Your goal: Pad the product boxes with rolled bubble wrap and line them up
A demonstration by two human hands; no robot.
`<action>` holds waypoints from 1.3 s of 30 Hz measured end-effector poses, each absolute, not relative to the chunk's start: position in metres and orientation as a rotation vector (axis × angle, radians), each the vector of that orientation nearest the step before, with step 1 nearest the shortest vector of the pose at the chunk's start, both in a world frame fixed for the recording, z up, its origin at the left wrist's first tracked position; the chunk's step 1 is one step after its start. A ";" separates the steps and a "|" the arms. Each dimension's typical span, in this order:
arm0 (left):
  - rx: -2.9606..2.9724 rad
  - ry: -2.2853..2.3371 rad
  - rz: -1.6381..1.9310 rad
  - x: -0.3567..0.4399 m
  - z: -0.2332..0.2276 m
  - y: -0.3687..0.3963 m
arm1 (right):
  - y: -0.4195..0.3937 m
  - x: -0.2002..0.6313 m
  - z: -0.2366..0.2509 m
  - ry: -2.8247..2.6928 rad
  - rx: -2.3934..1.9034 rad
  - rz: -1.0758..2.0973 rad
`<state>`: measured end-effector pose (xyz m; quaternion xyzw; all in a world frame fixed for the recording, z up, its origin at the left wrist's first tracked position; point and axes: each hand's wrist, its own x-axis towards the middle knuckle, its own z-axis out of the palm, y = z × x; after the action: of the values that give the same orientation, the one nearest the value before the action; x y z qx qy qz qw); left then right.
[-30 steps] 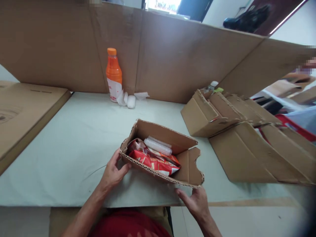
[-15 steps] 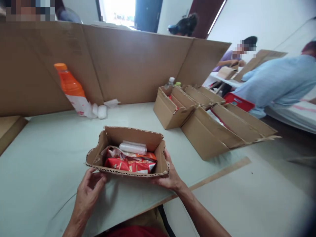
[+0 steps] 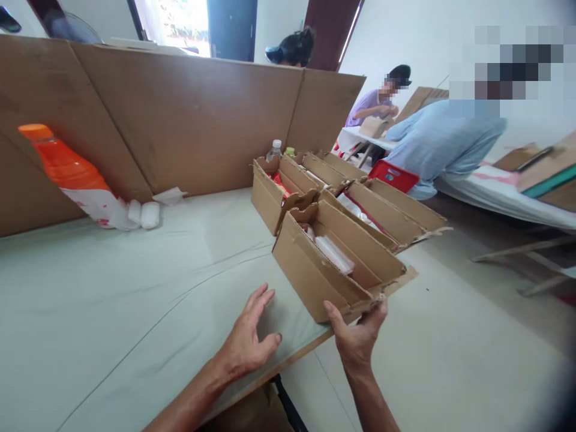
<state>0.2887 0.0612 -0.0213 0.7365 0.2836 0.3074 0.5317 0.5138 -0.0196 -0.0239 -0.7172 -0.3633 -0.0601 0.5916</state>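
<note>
My right hand (image 3: pixel 357 336) grips the near end of a small open cardboard box (image 3: pixel 310 276), thumb on its side wall. The box sits at the table's right edge, lined up against other open boxes (image 3: pixel 270 195). Inside it a clear plastic packet (image 3: pixel 333 254) shows. My left hand (image 3: pixel 246 343) hovers open over the pale green table (image 3: pixel 135 312), just left of the box and not touching it.
An orange drink bottle (image 3: pixel 67 174) and white rolls (image 3: pixel 144 214) stand at the back left against a tall cardboard partition (image 3: pixel 189 120). A person in a light blue shirt (image 3: pixel 443 144) and another person work at the right, beyond the boxes.
The box has moved right and away, from in front of me to beside the row of boxes. My left hand let go of it; my right hand still holds it. The view turned right.
</note>
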 end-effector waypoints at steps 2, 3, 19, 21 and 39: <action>1.775 0.597 0.648 0.307 -0.019 0.065 | -0.009 0.509 -0.023 -0.842 -1.679 -0.169; 1.775 0.563 0.617 0.316 -0.017 0.068 | -0.004 0.508 -0.024 -0.853 -1.683 -0.173; 1.848 0.402 0.711 0.379 -0.041 0.094 | -0.024 0.519 -0.070 -0.994 -1.715 0.023; 1.858 0.415 0.699 0.385 -0.047 0.097 | -0.023 0.522 -0.070 -1.011 -1.721 0.034; 1.788 0.872 0.850 0.215 -0.033 -0.005 | -0.028 0.518 -0.090 -1.525 -1.658 -0.401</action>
<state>0.2149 -0.0051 -0.0329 0.7295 0.3558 0.3470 0.4699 0.5179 -0.0278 -0.0901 -0.6597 -0.6068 -0.1595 0.4138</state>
